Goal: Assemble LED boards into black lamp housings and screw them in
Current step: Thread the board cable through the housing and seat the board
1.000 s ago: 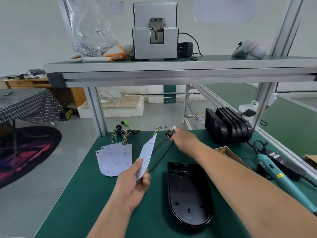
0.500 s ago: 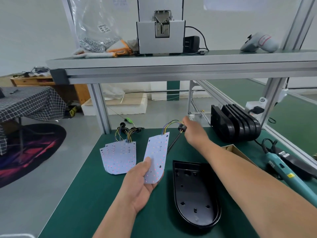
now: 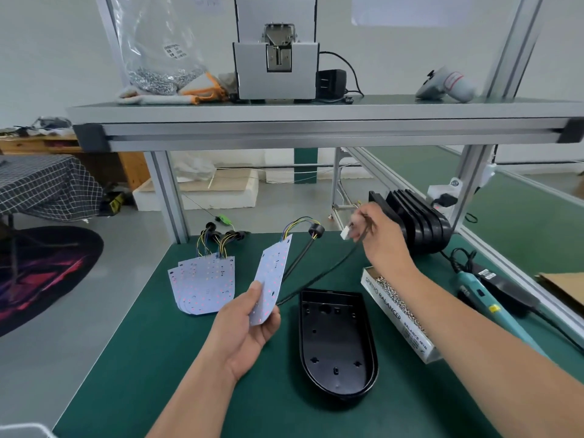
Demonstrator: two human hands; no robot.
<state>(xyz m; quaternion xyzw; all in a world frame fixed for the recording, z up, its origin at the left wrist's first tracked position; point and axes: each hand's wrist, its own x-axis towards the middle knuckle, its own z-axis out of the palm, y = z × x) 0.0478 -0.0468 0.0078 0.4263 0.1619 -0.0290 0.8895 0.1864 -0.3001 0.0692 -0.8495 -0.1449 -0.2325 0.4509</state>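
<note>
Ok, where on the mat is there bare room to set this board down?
Widest bare patch: the green mat near-left, on the near side of the board stack and left of the left hand. A smaller one lies at the front edge, before the open housing. Crowded on the right: cardboard box, screwdriver, housing stack.

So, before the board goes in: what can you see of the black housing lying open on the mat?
The black housing is a shallow, glossy, plastic-looking shell, straight at the far end and rounded at the near end. It lies flat, open side up, on the green mat. Its floor shows small holes; nothing lies inside.
</note>
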